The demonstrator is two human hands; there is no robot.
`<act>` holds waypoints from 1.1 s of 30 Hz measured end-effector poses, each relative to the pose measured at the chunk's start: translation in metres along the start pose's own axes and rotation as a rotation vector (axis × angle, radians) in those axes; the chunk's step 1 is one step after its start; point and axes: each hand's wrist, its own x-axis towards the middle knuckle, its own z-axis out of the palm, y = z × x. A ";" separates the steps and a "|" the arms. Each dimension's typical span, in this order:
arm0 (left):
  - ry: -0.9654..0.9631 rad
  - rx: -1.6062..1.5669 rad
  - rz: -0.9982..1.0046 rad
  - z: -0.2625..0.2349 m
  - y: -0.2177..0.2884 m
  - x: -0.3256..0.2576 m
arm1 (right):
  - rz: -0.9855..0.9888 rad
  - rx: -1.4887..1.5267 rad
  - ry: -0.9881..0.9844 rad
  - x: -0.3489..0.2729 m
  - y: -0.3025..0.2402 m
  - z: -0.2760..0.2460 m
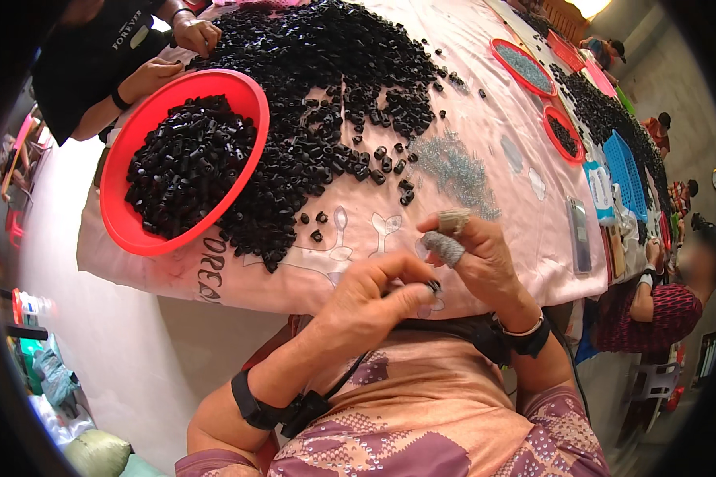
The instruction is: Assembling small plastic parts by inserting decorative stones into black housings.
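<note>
My left hand (374, 294) pinches a small black plastic piece (433, 285) between thumb and forefinger, above the near edge of the table. Close by on the right, my right hand (489, 258) is raised with grey cloth wraps (444, 249) on two digits. Its fingertips are drawn together, and whatever is between them is too small to make out. Beyond the hands lies a scatter of tiny silvery pieces (457, 175) on the pink cloth (294, 290). A large heap of black plastic pieces (318, 63) spreads over the far and left parts of the table.
A red basin (247, 187) full of black pieces stands at the left, near another person's hands (195, 36). Smaller red trays (547, 87), a blue basket (624, 175) and a phone (578, 234) lie along the right. More people sit farther right.
</note>
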 end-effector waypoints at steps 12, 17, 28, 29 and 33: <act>-0.339 -0.009 0.131 0.001 0.003 -0.007 | -0.537 -0.698 -0.231 0.077 0.004 0.056; -0.356 -0.046 0.092 -0.001 0.005 -0.005 | -0.408 -1.038 -0.311 0.088 0.007 0.069; -0.251 -0.139 0.047 -0.005 0.000 -0.002 | -0.552 -0.935 -0.206 0.078 0.018 0.054; -0.213 -0.154 0.034 -0.004 -0.002 -0.002 | -0.498 -0.848 -0.182 0.074 0.026 0.046; -0.101 -0.134 0.035 -0.003 -0.003 0.001 | -0.451 -0.646 -0.085 0.041 0.016 0.013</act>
